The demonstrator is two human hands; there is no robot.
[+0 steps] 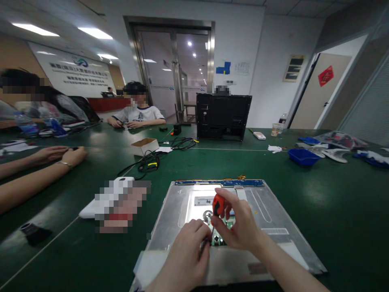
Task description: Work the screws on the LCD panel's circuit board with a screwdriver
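Observation:
A flat metal display panel [264,211] lies on the table in front of me, with a blue circuit strip [209,183] along its far edge. My right hand [240,223] is closed round the orange and black handle of a screwdriver [218,205]. The screwdriver stands nearly upright, its thin shaft pointing down at a green circuit board [217,240] on the panel. Beside the tip, my left hand [191,243] is closed, its fingers pinched on a small dark thing at the board's left edge. Both hands partly cover the board.
A black monitor [223,115] stands at the back. Black cables [146,162] and a small carton [144,146] lie left of it. A blue tray [304,156] sits right, a white device [94,207] left. One person sits across; another person's hands [63,156] rest at left.

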